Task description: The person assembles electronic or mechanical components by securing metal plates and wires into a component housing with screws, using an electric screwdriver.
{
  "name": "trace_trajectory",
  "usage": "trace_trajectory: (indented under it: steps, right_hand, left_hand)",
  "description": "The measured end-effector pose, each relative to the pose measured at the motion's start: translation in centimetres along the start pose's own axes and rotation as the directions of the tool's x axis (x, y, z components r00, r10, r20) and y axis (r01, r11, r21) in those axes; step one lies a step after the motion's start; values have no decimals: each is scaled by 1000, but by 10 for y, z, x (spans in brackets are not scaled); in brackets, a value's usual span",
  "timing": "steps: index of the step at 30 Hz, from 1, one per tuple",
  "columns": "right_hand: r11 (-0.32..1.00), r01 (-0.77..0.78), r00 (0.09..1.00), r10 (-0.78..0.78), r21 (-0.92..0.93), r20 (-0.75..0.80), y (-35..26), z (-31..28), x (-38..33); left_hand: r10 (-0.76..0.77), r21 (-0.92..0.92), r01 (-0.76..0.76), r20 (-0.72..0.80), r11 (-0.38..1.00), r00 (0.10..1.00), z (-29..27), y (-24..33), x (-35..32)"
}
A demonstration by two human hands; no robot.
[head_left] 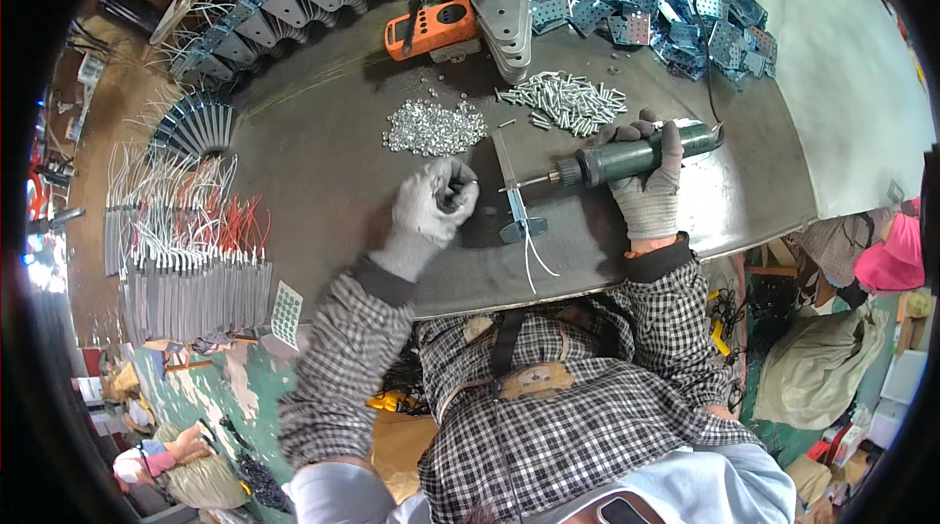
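My right hand (650,196), in a grey-white glove, grips a dark green electric screwdriver (615,161) lying sideways. Its bit points left and reaches a narrow grey strip (505,160) with a blue metal bracket (526,229) at the near end. Two white wires trail from that end toward me. Left of the strip, my gloved left hand (431,203) is closed, thumb and fingertips curled together above the table; anything between them is too small to make out. Small silvery nuts (434,127) lie heaped just beyond it. Beyond the screwdriver is a pile of metal screws (570,103).
Finished-looking strips with wires (196,294) stand in rows at left. Bracketed grey plates (284,7) line the far left. An orange multimeter (431,29), stacked grey plates (504,34) and heaped blue brackets (676,10) occupy the back. The table's near edge curves before my lap.
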State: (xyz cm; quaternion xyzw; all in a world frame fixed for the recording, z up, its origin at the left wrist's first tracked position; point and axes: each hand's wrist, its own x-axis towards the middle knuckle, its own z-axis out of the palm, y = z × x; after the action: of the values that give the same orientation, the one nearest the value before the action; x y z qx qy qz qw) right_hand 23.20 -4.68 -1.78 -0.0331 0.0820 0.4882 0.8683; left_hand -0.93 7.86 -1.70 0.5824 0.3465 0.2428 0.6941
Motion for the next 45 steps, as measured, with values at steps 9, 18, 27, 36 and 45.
trace_trajectory:
  steps: [9, 18, 27, 36, 45]
  right_hand:
    - [1000, -8, 1000, 8, -18, 7, 1, 0, 0]
    - [999, -13, 998, 15, -36, 56, -2, -7, 1]
    - [1000, -13, 999, 14, -24, 47, 2, -1, -2]
    - [975, 98, 987, -69, -201, 147, 12, 15, 1]
    - [930, 183, 959, -98, -320, 265, 39, 41, 1]
  left_hand:
    - [274, -114, -321, -305, 940, 912, 58, -19, -27]
    - [327, -93, -378, -343, 921, 881, 56, -31, -24]
    - [282, -44, -305, -275, 951, 919, 58, -17, -21]
    - [307, 535, -155, -207, 830, 929, 60, 4, -17]
    - [74, -323, -256, -483, 911, 872, 73, -19, -19]
